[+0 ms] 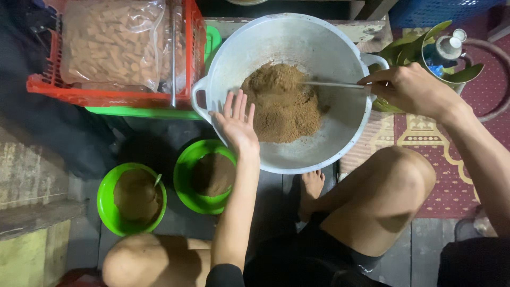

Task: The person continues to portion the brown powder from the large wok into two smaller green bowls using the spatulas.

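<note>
While right hand (409, 87) fingers pinch the thin metal rod (332, 84), it lies horizontal, tip in brown powder (281, 103); left hand (236, 122) open, fingers spread on basin (297, 37) rim.

Left hand (236, 123) reaches toward twelve o'clock, palm down, fingers spread and straight, holding nothing. Right hand (406, 89), forearm running in from four o'clock, points toward nine o'clock, its grip pinched closed on a thin rod (332, 84).

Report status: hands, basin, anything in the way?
Left hand open on the basin rim. Right hand grips metal utensil in brown powder. Nothing in the way.
</note>
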